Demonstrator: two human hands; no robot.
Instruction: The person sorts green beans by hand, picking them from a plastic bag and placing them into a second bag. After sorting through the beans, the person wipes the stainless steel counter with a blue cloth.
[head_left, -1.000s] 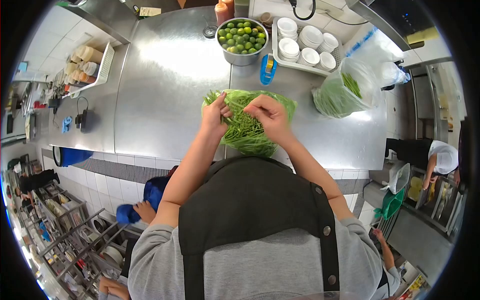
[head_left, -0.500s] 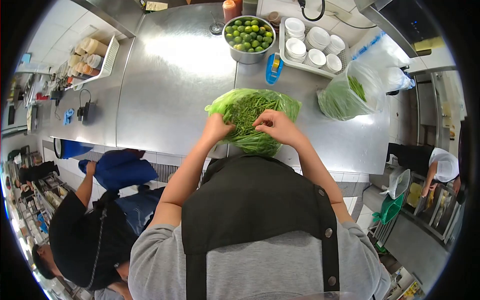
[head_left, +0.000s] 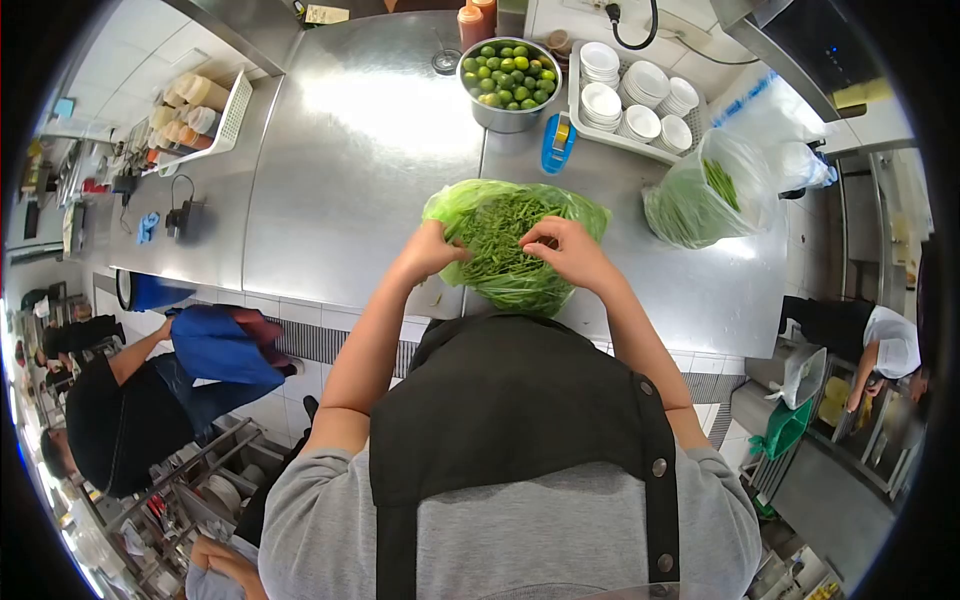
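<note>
A clear, green-tinted plastic bag point(head_left: 445, 203) lies open on the steel counter in front of me. Thin green stems, which look like cut herbs or chopped green beans point(head_left: 500, 225), fill it. My left hand point(head_left: 430, 252) is at the bag's left side, its fingers curled in at the edge of the greens; what they grip is hidden. Over the right part of the greens, my right hand point(head_left: 568, 252) has thumb and fingertips pinched together. Anything between them is too small to make out.
Behind the bag stand a steel pot of limes point(head_left: 508, 120), a blue tape dispenser point(head_left: 558, 145) and a crate point(head_left: 665, 152) of white bowls. At right is another bag of greens point(head_left: 690, 210). People point(head_left: 115, 425) are at left and a person point(head_left: 885, 340) at right.
My hands stay at the bag, with the right fingertips drawn closer together. The view has shifted slightly. The person at left with the blue cloth has moved farther away.
</note>
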